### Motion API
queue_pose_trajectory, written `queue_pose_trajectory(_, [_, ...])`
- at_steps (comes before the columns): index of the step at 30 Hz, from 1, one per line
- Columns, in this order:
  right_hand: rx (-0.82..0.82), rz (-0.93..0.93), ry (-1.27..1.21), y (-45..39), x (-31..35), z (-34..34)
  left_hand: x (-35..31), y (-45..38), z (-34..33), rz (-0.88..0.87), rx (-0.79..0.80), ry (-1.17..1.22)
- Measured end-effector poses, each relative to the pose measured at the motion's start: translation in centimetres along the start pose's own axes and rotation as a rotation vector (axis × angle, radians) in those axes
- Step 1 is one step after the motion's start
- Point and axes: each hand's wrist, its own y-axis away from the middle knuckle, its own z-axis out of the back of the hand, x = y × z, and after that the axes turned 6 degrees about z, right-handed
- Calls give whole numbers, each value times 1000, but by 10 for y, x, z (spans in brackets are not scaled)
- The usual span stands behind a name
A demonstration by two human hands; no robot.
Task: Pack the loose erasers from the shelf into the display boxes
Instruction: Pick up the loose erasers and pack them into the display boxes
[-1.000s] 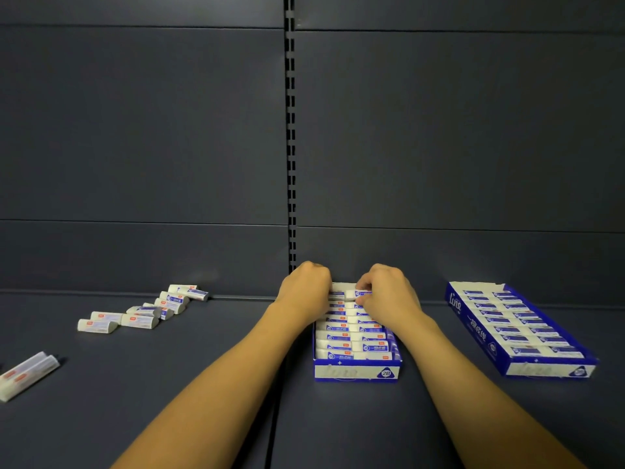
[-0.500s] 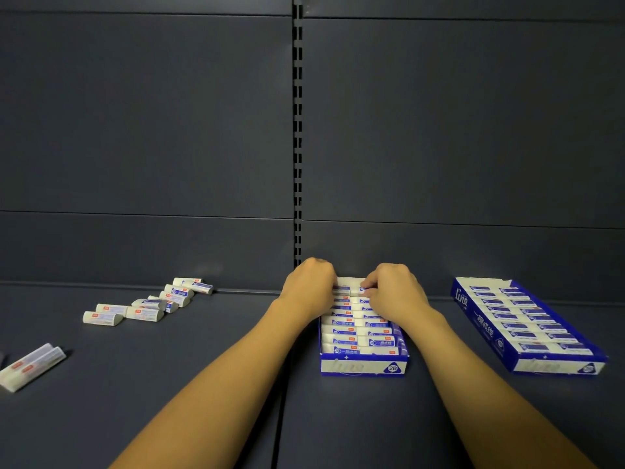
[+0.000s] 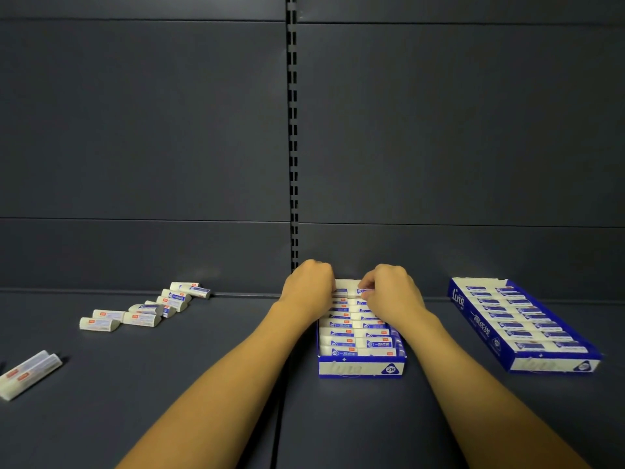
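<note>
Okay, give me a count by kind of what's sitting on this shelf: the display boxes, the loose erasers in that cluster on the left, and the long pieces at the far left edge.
Display boxes: 2, the centre box and the right box
Loose erasers in the left cluster: about 8; some overlap
Long white pieces at far left: 2
Total: about 12

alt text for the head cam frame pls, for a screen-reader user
Both hands, left hand and right hand, work at the far end of a nearly full blue display box of erasers on a dark shelf. Loose erasers lie left; a second filled box sits right.
</note>
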Motion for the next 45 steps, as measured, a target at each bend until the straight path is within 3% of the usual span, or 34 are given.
queue_pose_trajectory(6, [-4, 1, 7, 2, 2, 0, 1, -2, -2, 4, 26, 8])
queue_pose_trajectory(11, [13, 2, -15, 0, 1, 1, 8, -5, -1, 25, 100, 149])
queue_pose_trajectory(21, [-122, 81, -192, 1, -6, 13, 7, -4, 2, 21, 95, 163])
queue_pose_trajectory(27, [-163, 122, -213, 1, -5, 39, 25, 2, 39, 100, 45, 134])
queue_pose_trajectory(36, [76, 290, 19, 4, 48, 43, 78, 53, 94, 322, 112, -54])
queue_pose_trajectory(45, [238, 421, 143, 20, 121, 39, 118, 120, 153, 484, 68, -311])
